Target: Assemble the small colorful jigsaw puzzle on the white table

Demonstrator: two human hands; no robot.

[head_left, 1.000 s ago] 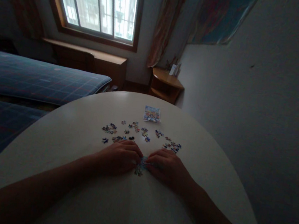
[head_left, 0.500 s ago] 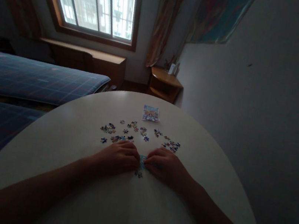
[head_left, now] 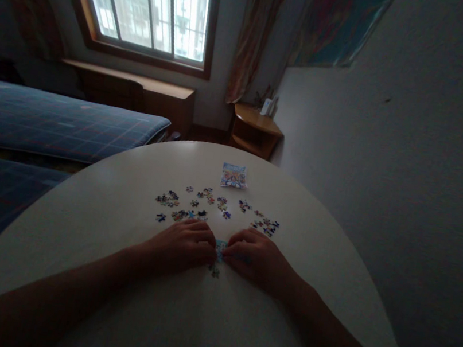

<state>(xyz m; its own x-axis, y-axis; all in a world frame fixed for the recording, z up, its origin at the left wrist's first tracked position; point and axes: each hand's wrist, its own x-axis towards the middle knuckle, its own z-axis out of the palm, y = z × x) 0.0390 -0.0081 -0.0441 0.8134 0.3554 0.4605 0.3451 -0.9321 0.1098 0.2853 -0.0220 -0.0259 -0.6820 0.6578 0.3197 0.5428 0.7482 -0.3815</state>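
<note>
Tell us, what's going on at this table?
A person at a round white table has both hands at a small patch of jigsaw pieces: the left hand on one side, the right hand on the other, partly hiding it. Whether those pieces are joined is hard to tell. Loose pieces lie scattered beyond the hands, with a small picture card or packet past them.

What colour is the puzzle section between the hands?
Visible puzzle section: mostly light blue; head view.
</note>
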